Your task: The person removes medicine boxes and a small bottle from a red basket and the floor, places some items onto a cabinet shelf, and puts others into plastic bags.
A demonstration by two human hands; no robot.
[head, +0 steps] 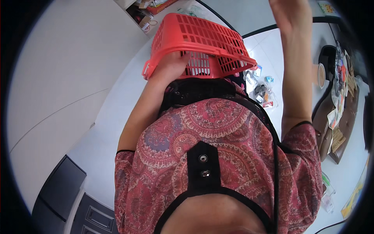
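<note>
My left hand (172, 65) grips the near rim of a red plastic slatted basket (201, 29) in front of my waist. The thumb shows against the basket's inside, while the other fingers are mostly hidden. The basket is tipped so that its opening faces towards me, and part of its slatted inside shows. My right arm is stretched forward, to the right of the basket and apart from it. Only the wrist and palm end of my right hand (290, 16) are in the picture; its fingers are cut off by the top edge.
Several small packages (264, 93) lie on the pale floor (263, 46) beyond my waist. At the right, a brown leather seat (346, 128) carries a pile of mixed items. A white panelled surface (67, 58) runs along the left. Boxes (145, 22) fill an opening at the upper left.
</note>
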